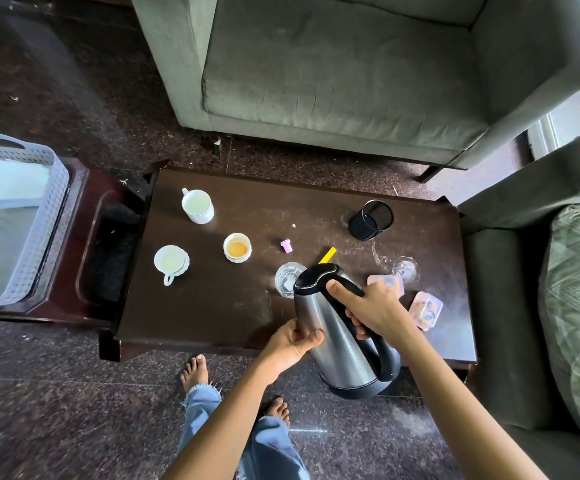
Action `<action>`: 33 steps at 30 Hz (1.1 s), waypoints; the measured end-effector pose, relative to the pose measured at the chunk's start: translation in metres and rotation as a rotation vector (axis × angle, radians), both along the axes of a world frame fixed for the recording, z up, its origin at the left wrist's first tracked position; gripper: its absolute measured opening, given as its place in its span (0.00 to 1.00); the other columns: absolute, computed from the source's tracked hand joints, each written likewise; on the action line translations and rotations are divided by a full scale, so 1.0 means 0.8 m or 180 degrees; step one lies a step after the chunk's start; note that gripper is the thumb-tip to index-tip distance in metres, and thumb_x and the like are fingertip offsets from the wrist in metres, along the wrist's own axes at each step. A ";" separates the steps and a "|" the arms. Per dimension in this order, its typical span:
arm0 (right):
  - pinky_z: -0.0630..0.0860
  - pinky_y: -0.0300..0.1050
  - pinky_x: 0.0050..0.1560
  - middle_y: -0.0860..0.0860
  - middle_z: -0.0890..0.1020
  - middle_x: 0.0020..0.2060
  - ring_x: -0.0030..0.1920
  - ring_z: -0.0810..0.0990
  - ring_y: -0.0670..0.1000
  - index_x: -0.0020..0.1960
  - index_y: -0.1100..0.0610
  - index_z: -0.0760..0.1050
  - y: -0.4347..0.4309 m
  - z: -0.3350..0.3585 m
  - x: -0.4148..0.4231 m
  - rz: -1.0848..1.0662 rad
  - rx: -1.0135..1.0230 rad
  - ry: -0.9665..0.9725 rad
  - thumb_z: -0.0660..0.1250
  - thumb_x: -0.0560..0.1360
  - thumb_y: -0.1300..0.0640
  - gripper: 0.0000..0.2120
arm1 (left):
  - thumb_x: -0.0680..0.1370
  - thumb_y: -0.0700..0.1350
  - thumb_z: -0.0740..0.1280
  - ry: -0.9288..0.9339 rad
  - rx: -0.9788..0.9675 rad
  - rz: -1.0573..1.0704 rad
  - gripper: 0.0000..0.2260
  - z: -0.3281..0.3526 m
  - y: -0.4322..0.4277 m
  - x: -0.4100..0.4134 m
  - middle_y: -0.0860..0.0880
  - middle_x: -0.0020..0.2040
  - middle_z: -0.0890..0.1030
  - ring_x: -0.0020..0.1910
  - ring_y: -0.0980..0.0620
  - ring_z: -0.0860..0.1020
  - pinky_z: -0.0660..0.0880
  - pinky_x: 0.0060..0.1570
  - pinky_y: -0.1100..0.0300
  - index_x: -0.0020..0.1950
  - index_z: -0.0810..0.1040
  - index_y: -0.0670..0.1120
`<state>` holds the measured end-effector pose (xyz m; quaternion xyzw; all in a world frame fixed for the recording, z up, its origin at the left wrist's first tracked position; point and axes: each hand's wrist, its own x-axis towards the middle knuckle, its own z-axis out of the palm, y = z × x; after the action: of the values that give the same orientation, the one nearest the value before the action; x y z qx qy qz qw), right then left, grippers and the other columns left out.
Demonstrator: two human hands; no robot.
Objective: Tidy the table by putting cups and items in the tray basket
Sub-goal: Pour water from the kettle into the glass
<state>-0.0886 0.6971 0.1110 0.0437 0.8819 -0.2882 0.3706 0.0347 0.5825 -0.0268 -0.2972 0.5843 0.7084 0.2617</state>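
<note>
1. So the right hand [375,310] is wrapped round the black handle of the steel electric kettle [333,341], thumb laid along the top by the lid.
2. The left hand [292,344] grips the kettle's body, fingers and thumb curled on the metal.
3. Kettle's tilted, up over the table's [212,306] near edge, right of middle.
4. A white mug [197,206] sits near the far left corner, and a teacup with tea [237,248] is mid-left.
5. The grey basket [39,220] is on a side table [84,188] off the left edge, well apart.
</note>
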 end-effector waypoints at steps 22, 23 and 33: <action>0.69 0.50 0.29 0.52 0.71 0.18 0.22 0.70 0.50 0.25 0.59 0.69 -0.025 -0.018 0.122 -0.0239 -0.1804 0.0470 0.69 0.65 0.40 0.25 | 0.81 0.42 0.61 0.0159 -0.0790 0.2475 0.07 0.031 -0.184 0.082 0.49 0.49 0.82 0.51 0.51 0.79 0.74 0.46 0.62 0.54 0.78 0.46; 0.68 0.47 0.28 0.51 0.72 0.19 0.22 0.70 0.50 0.25 0.59 0.69 -0.045 -0.013 0.123 -0.0152 -0.1874 0.0489 0.69 0.64 0.40 0.25 | 0.81 0.42 0.61 0.0179 -0.0826 0.2590 0.07 0.035 -0.205 0.088 0.49 0.49 0.82 0.51 0.52 0.79 0.74 0.46 0.62 0.54 0.78 0.47; 0.67 0.41 0.27 0.56 0.70 0.21 0.23 0.68 0.49 0.29 0.70 0.68 -0.305 0.017 0.132 0.0318 -0.2773 0.0317 0.70 0.67 0.44 0.29 | 0.79 0.38 0.62 0.0510 -0.0940 0.3826 0.08 0.083 -0.407 0.151 0.49 0.47 0.82 0.48 0.53 0.80 0.74 0.48 0.60 0.47 0.79 0.49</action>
<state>0.0168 0.4530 0.1249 -0.1732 0.6959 -0.6166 0.3250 0.1558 0.2567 0.0394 -0.5529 0.4245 0.6637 -0.2712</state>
